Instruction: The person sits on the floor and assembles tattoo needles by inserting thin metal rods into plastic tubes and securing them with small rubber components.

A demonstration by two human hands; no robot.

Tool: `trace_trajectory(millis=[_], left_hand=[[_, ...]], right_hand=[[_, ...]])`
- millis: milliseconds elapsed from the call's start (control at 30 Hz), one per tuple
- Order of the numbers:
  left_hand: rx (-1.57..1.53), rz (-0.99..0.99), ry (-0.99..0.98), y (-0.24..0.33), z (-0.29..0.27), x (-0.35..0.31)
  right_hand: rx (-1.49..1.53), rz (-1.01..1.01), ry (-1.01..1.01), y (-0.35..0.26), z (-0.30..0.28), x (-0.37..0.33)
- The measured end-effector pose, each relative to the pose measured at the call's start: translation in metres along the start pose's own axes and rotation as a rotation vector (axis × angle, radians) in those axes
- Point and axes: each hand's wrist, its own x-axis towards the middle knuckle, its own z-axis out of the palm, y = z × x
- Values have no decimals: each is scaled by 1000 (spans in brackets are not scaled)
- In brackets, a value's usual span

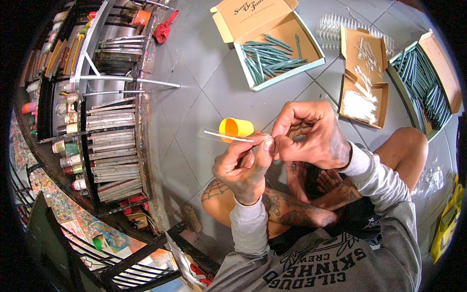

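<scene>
My left hand (pixel 247 170) pinches a narrow clear plastic sleeve (pixel 218 135) with a thin white strip inside. The sleeve's free end sticks out to the left, past the fingers. Against the left fingertips, my right hand (pixel 311 134) is closed in a pinch; whatever lies between its fingertips is too small and covered to make out. Just behind the sleeve, a yellow cup (pixel 247 127) shows its open mouth tilted toward me. Both hands are raised over my crossed legs.
Ahead on the grey tiled floor (pixel 189 121) is an open box (pixel 316 54) of dark green pens. A small carton (pixel 382 100) of white pieces and another pen box (pixel 417 114) lie to the right. A crowded rack (pixel 87 146) lines the left; a red cloth (pixel 164 29) lies near it.
</scene>
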Motion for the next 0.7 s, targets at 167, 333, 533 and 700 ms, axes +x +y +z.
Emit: trace_trajectory(millis=[167, 333, 533, 700], left_hand=[[5, 16, -36, -5, -2, -4], [-189, -165, -34, 11, 4, 1], [-318, -327, -59, 9, -8, 3], [-489, -456, -97, 12, -12, 7]], right_hand=[[-116, -69, 12, -4, -1, -3], [22, 10, -33, -2, -2, -4], [231, 127, -129, -4, -6, -1], [280, 134, -186, -3, -6, 2]])
